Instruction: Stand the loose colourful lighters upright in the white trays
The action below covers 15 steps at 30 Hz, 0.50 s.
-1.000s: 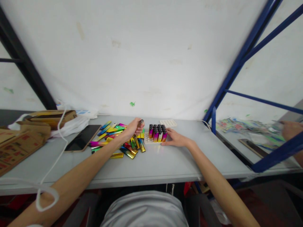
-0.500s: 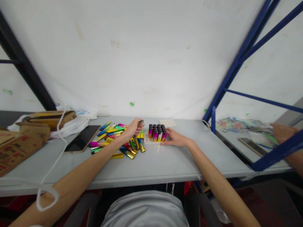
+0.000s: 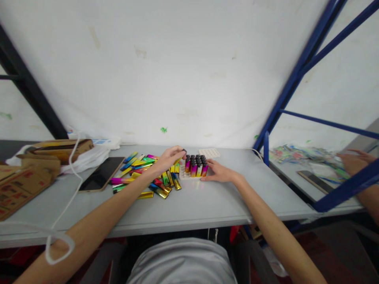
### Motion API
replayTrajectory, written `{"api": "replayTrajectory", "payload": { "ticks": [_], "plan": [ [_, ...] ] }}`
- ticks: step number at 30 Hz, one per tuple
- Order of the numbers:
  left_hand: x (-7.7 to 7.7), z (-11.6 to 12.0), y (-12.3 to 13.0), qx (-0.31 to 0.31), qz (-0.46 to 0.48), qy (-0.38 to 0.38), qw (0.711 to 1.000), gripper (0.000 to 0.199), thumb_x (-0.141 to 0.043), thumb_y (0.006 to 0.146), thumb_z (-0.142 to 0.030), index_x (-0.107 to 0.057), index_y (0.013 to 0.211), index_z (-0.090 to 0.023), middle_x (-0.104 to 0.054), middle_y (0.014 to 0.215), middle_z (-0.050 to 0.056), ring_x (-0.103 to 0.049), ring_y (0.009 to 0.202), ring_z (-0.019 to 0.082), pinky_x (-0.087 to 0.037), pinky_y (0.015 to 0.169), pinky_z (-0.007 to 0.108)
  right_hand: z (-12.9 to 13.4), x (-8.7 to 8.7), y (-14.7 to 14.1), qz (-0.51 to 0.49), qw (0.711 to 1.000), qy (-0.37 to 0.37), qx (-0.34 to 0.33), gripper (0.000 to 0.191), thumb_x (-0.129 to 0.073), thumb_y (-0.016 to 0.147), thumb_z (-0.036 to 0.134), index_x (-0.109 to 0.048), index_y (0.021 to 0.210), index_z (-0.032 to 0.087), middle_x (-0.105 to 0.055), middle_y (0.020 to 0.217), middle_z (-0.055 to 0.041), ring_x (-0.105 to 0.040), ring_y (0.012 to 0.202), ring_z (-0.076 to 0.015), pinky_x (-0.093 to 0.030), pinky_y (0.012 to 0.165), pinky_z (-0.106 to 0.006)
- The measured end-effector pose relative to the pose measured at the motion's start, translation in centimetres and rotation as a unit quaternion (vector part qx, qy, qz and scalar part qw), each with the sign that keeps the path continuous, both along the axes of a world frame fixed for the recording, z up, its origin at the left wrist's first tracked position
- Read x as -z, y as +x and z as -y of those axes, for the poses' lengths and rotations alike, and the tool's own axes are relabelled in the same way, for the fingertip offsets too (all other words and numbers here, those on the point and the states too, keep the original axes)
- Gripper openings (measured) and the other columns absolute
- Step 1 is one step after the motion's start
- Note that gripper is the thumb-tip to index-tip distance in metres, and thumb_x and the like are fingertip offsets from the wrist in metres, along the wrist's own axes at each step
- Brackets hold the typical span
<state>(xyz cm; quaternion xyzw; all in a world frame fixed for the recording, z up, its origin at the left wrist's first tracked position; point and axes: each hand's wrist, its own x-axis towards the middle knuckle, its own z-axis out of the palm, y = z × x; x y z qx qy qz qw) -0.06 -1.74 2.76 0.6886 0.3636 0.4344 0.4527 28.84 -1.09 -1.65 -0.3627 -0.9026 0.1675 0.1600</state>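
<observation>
Between the fingers of my left hand [image 3: 171, 157] is a lighter [image 3: 178, 159] with a dark top and a golden body, held just left of the upright rows. Several lighters [image 3: 196, 167] with black tops and pink-yellow bodies stand upright in a white holed tray [image 3: 182, 176]. My right hand [image 3: 219, 172] rests at the tray's right side with its fingers apart, the fingertips against the end lighters. Left of the tray, partly under my left forearm, lies a loose pile of shiny coloured lighters [image 3: 160, 191].
Behind the lighters lies another white holed tray [image 3: 209, 152]. A phone [image 3: 102, 173], a torn cardboard box [image 3: 29, 179] and a white cable [image 3: 77, 167] are on the left. A blue metal frame [image 3: 291, 83] rises at the right, with another person's hand [image 3: 353, 161] beyond it.
My left hand has moved right with the lighter, from above the pile to the left edge of the upright lighters. My right hand stays at the tray.
</observation>
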Motion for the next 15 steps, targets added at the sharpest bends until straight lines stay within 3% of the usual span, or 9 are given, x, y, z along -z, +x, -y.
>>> {"api": "replayTrajectory", "payload": {
  "ticks": [3,9,15],
  "plan": [
    [0.04,-0.17,-0.31,-0.005,-0.046,0.073,0.996,0.038,-0.07,0.083,-0.053,-0.069,0.093,-0.017,-0.072,0.096,0.007,-0.065,0.095,0.02,-0.052,0.088,0.032,-0.04,-0.01,0.0,0.002,1.0,0.001,-0.002,0.088,-0.065,0.084,0.073,-0.052,0.146,0.011,-0.048,0.15,-0.0205,-0.047,0.139,-0.0355,-0.035,0.122,-0.052],
    [0.45,-0.08,-0.45,0.015,-0.162,0.157,0.974,0.036,-0.068,0.085,-0.048,-0.075,0.1,-0.016,-0.071,0.089,0.005,-0.064,0.084,0.019,-0.051,0.074,0.029,-0.08,0.14,0.06,-0.01,1.0,0.003,-0.005,0.083,-0.067,0.084,0.072,-0.055,0.143,0.015,-0.05,0.148,-0.0179,-0.049,0.136,-0.0353,-0.037,0.121,-0.053],
    [0.0,0.53,-0.37,0.015,-0.203,0.2,0.958,0.031,-0.067,0.086,-0.042,-0.073,0.104,-0.017,-0.073,0.091,0.005,-0.066,0.084,0.018,-0.052,0.074,0.027,0.05,-0.03,0.02,-0.003,1.0,0.002,-0.003,0.084,-0.067,0.085,0.071,-0.054,0.144,0.013,-0.049,0.149,-0.0192,-0.048,0.138,-0.036,-0.036,0.121,-0.052]
  ]
}}
